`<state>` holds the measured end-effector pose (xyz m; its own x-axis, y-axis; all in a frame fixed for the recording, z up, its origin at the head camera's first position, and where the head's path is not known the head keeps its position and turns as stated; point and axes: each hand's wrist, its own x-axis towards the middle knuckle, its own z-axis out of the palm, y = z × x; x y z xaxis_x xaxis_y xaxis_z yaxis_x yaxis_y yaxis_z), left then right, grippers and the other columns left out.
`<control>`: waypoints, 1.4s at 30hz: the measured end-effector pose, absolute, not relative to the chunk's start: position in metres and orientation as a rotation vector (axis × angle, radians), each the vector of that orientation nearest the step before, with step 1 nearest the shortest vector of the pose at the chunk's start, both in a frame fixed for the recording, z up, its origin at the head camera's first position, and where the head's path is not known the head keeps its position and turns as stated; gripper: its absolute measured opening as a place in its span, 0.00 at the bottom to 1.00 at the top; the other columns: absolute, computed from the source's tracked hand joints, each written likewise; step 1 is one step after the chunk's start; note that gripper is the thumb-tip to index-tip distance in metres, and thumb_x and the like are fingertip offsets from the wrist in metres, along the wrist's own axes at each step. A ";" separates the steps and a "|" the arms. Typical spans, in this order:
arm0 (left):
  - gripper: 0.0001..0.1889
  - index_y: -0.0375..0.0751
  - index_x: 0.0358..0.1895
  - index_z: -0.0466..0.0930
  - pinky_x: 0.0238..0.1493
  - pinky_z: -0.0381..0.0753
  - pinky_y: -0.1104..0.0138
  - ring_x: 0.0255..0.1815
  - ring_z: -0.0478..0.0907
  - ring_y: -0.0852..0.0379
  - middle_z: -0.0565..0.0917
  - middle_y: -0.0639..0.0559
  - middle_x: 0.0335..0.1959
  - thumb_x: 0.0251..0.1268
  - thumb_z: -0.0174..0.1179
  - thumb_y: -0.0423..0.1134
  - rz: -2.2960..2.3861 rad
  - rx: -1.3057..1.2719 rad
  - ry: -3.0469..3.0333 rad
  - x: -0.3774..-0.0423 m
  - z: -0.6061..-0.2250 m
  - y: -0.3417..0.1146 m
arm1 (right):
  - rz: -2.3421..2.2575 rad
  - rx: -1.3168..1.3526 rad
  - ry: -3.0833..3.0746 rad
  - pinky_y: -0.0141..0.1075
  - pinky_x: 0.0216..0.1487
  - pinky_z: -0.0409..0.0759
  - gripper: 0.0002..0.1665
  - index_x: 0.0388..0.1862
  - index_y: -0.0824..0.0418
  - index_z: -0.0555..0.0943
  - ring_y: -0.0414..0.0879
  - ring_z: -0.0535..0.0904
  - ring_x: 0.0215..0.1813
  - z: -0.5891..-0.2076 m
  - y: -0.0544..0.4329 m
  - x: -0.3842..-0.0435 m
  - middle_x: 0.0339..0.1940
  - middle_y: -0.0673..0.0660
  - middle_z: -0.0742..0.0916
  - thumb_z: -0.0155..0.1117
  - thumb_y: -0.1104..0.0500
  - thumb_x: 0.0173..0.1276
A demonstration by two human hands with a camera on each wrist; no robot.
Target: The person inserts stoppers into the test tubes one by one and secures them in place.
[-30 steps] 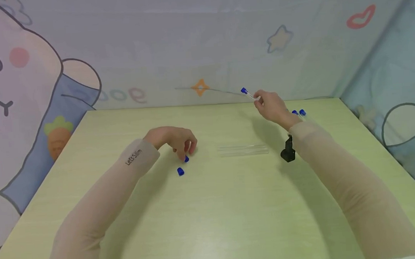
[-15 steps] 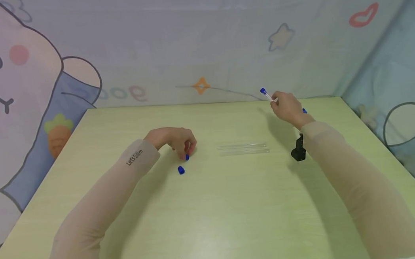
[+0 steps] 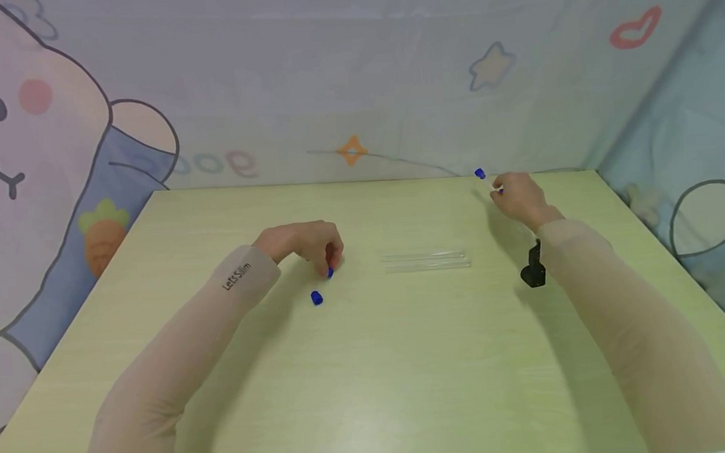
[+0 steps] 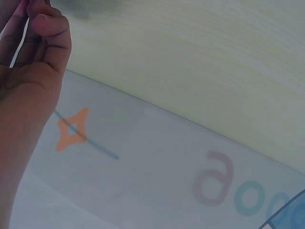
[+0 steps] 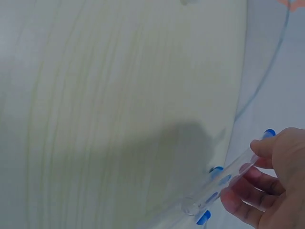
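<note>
My right hand [image 3: 519, 195] grips a clear test tube [image 5: 196, 202] near the back edge of the table. Its blue cap [image 3: 480, 173] points to the far left. In the right wrist view, two more blue caps [image 5: 203, 218] of capped tubes show just behind the held tube. My left hand [image 3: 314, 245] is left of centre, its fingertips pinching a small blue cap [image 3: 331, 273] low over the table. A second loose blue cap [image 3: 316, 298] lies just nearer to me. The left wrist view shows curled fingers [image 4: 52, 28] but not the cap.
Two clear uncapped tubes [image 3: 426, 266] lie side by side across the middle of the pale wooden table [image 3: 360, 393]. A black wrist-camera mount [image 3: 533, 275] hangs below the right wrist. A printed cloth backdrop [image 3: 328, 69] stands behind the table's far edge.
My right hand has carried the capped tube to the right and then lowered it toward the capped tubes there. My left hand has stayed nearly in place, the pinched cap shifting slightly.
</note>
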<state>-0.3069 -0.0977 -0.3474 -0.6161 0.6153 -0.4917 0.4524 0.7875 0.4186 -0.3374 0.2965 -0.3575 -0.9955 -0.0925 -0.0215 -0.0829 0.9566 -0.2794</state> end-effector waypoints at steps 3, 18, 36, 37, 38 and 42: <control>0.06 0.39 0.27 0.83 0.26 0.66 0.71 0.24 0.66 0.61 0.78 0.56 0.24 0.48 0.69 0.27 0.338 0.780 2.341 -0.307 -0.348 -0.098 | -0.386 -0.119 3.049 0.57 0.48 0.79 0.23 0.62 0.73 0.71 0.68 0.78 0.55 -0.360 0.299 -0.336 0.60 0.74 0.77 0.49 0.60 0.75; 0.05 0.39 0.28 0.84 0.24 0.67 0.71 0.20 0.66 0.60 0.79 0.55 0.24 0.50 0.69 0.27 0.339 0.765 2.348 -0.311 -0.350 -0.098 | -0.306 -0.099 3.022 0.60 0.49 0.76 0.24 0.61 0.72 0.69 0.68 0.78 0.52 -0.372 0.310 -0.332 0.56 0.74 0.78 0.53 0.57 0.73; 0.05 0.39 0.27 0.84 0.24 0.67 0.71 0.20 0.66 0.60 0.79 0.54 0.24 0.50 0.70 0.27 0.326 0.762 2.367 -0.309 -0.351 -0.098 | -0.307 -0.090 2.995 0.63 0.52 0.73 0.23 0.57 0.71 0.72 0.69 0.77 0.53 -0.381 0.315 -0.331 0.55 0.75 0.78 0.50 0.56 0.72; 0.05 0.39 0.27 0.84 0.24 0.67 0.72 0.20 0.66 0.60 0.79 0.54 0.24 0.50 0.70 0.27 0.327 0.763 2.368 -0.309 -0.352 -0.098 | -0.304 -0.093 2.993 0.63 0.52 0.73 0.23 0.57 0.72 0.71 0.69 0.77 0.53 -0.380 0.316 -0.331 0.55 0.75 0.78 0.50 0.56 0.72; 0.05 0.38 0.27 0.84 0.24 0.67 0.72 0.20 0.66 0.60 0.79 0.54 0.24 0.50 0.70 0.27 0.328 0.763 2.369 -0.309 -0.351 -0.097 | -0.301 -0.094 2.992 0.63 0.52 0.73 0.23 0.58 0.72 0.71 0.69 0.77 0.53 -0.380 0.315 -0.331 0.55 0.75 0.78 0.50 0.56 0.72; 0.05 0.38 0.27 0.84 0.24 0.67 0.72 0.21 0.66 0.60 0.79 0.54 0.25 0.50 0.70 0.26 0.333 0.767 2.368 -0.309 -0.351 -0.097 | -0.297 -0.092 2.990 0.63 0.53 0.72 0.26 0.61 0.73 0.69 0.69 0.77 0.54 -0.378 0.314 -0.331 0.57 0.74 0.78 0.50 0.55 0.72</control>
